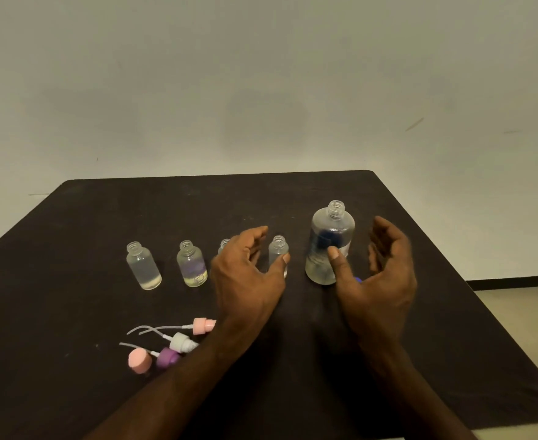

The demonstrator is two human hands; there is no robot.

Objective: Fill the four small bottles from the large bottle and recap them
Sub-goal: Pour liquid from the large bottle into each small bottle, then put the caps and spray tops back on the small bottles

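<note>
On the table (pixel 70 249), four small bottles (pixel 143 266), one large bottle (pixel 331 239), four caps (pixel 178 342)

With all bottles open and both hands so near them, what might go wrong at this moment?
1. The large bottle stands uncapped with liquid inside; the right hand, open around it, might knock it over and spill.
2. The left hand hovers between two uncapped small bottles; the fourth small bottle by its thumb looks light and may tip.
3. The spray caps lie beside the left forearm, which might sweep them away.
</note>
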